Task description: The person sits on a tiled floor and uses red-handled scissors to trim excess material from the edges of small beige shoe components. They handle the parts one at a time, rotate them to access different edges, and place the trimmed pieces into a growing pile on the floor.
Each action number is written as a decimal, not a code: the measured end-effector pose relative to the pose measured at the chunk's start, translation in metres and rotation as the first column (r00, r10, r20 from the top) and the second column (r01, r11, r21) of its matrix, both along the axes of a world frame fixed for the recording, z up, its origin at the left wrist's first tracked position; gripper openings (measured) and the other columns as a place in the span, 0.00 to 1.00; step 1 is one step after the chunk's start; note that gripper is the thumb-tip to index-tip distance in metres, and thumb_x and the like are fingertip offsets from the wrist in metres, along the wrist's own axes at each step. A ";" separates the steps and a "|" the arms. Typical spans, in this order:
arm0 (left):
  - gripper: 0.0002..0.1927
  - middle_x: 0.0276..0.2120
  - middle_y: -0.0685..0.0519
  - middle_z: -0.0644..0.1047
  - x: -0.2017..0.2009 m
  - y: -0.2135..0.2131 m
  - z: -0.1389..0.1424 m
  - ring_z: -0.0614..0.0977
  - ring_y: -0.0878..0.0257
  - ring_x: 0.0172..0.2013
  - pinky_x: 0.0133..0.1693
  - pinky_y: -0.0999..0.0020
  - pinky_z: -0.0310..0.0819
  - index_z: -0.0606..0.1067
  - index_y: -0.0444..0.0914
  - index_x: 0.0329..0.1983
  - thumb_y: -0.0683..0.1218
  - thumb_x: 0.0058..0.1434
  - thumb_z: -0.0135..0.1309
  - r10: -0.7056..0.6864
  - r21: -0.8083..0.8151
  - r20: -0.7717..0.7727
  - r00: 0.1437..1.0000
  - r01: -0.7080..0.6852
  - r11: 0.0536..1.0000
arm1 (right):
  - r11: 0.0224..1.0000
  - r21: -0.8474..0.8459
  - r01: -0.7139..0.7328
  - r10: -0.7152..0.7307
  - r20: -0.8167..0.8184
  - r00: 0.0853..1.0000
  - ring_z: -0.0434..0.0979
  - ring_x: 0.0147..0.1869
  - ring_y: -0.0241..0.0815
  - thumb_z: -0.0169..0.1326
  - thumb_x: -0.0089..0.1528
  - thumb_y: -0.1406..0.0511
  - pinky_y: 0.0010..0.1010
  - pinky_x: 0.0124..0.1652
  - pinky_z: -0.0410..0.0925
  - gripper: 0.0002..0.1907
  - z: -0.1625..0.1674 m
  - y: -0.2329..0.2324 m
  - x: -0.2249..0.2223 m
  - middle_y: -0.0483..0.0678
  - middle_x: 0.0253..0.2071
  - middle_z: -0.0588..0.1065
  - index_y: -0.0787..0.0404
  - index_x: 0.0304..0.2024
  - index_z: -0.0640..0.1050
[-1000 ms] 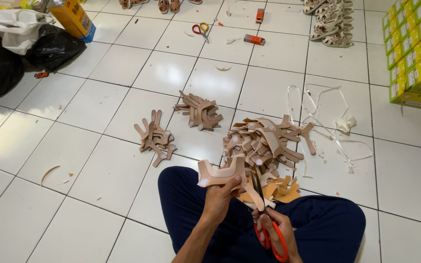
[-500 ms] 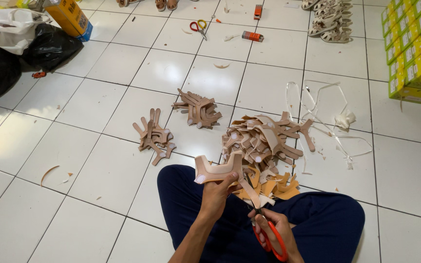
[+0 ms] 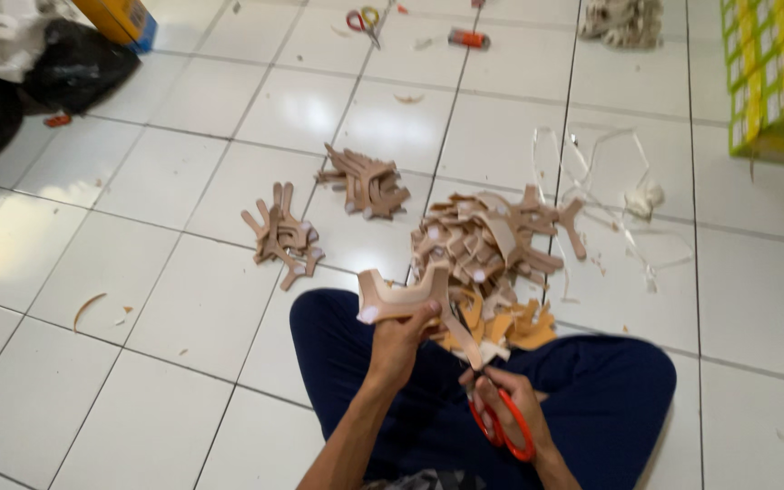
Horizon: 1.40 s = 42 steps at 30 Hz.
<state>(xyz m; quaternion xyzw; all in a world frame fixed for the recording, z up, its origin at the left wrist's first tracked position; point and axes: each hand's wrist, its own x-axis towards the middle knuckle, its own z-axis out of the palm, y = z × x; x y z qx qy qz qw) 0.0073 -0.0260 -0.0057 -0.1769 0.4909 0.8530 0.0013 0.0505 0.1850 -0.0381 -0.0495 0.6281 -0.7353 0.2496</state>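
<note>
The person sits cross-legged in dark blue trousers (image 3: 610, 399) on a white tiled floor (image 3: 183, 308). The left hand (image 3: 401, 340) is curled around a tan Y-shaped leather strap piece (image 3: 410, 292), thumb and fingers pinching its lower stem so that the forked arms stand out to the left and upward, above the left knee. The right hand (image 3: 510, 399) sits lower and to the right, over the lap, its fingers through the loops of a pair of orange-handled scissors (image 3: 499, 422); the blades point up toward the strap's trailing end, which hangs between the two hands, though whether the blades are apart or together cannot be told. Just beyond the hands, touching the shins, lies a large heap of tan strap pieces (image 3: 487, 245) with yellowish offcuts (image 3: 510, 327) at its near edge. Two smaller bundles of the same pieces lie farther out on the floor: one to the left (image 3: 281, 238), one toward the middle (image 3: 365, 183). Clear plastic strips (image 3: 619, 195) trail to the right of the heap, and a green and yellow carton (image 3: 778, 77) stands at the far right corner.
</note>
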 end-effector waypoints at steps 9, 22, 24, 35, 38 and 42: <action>0.16 0.40 0.46 0.81 -0.002 -0.004 0.007 0.84 0.60 0.41 0.40 0.65 0.85 0.77 0.28 0.47 0.45 0.62 0.61 -0.015 -0.063 -0.035 0.999 0.013 0.998 | 0.997 0.047 -0.053 0.054 -0.015 0.998 0.66 0.12 0.29 0.50 0.64 0.47 0.20 0.12 0.63 0.31 0.001 0.003 -0.006 0.43 0.16 0.68 0.71 0.41 0.81; 0.17 0.41 0.44 0.81 -0.001 0.000 0.006 0.85 0.58 0.41 0.42 0.63 0.86 0.76 0.28 0.49 0.44 0.62 0.61 -0.044 -0.047 -0.060 0.997 0.042 0.998 | 0.995 0.096 -0.021 0.021 0.004 1.000 0.61 0.09 0.27 0.55 0.61 0.46 0.19 0.11 0.57 0.29 -0.004 0.004 -0.005 0.40 0.11 0.64 0.68 0.37 0.81; 0.17 0.41 0.43 0.81 -0.001 0.002 0.007 0.85 0.57 0.42 0.43 0.62 0.85 0.76 0.27 0.49 0.44 0.63 0.61 -0.044 -0.040 -0.045 0.998 0.042 0.998 | 0.994 0.110 -0.003 0.001 0.022 1.000 0.59 0.08 0.28 0.56 0.60 0.47 0.19 0.10 0.56 0.28 -0.002 0.002 -0.004 0.40 0.10 0.64 0.68 0.34 0.80; 0.20 0.47 0.48 0.79 0.005 0.018 0.001 0.82 0.61 0.47 0.46 0.64 0.81 0.72 0.30 0.56 0.41 0.62 0.59 -0.110 0.295 0.113 0.988 0.072 0.953 | 1.000 0.026 -0.009 0.012 -0.109 0.994 0.67 0.22 0.26 0.47 0.63 0.39 0.18 0.21 0.64 0.35 0.002 -0.010 -0.012 0.40 0.23 0.68 0.64 0.43 0.76; 0.19 0.46 0.47 0.80 0.010 0.030 -0.005 0.82 0.60 0.47 0.47 0.64 0.81 0.72 0.29 0.55 0.42 0.63 0.59 -0.138 0.360 0.146 0.979 0.077 0.930 | 0.999 -0.017 0.051 -0.052 -0.041 0.998 0.64 0.20 0.26 0.48 0.64 0.40 0.18 0.20 0.62 0.34 -0.001 -0.012 -0.014 0.40 0.22 0.67 0.65 0.42 0.75; 0.19 0.44 0.46 0.80 0.012 0.035 -0.011 0.83 0.60 0.46 0.49 0.62 0.81 0.73 0.27 0.53 0.42 0.63 0.59 -0.153 0.403 0.173 0.973 0.072 0.912 | 0.990 -0.115 0.085 -0.087 -0.013 0.996 0.61 0.17 0.27 0.53 0.64 0.43 0.20 0.16 0.59 0.32 -0.008 -0.009 -0.011 0.40 0.20 0.65 0.69 0.40 0.75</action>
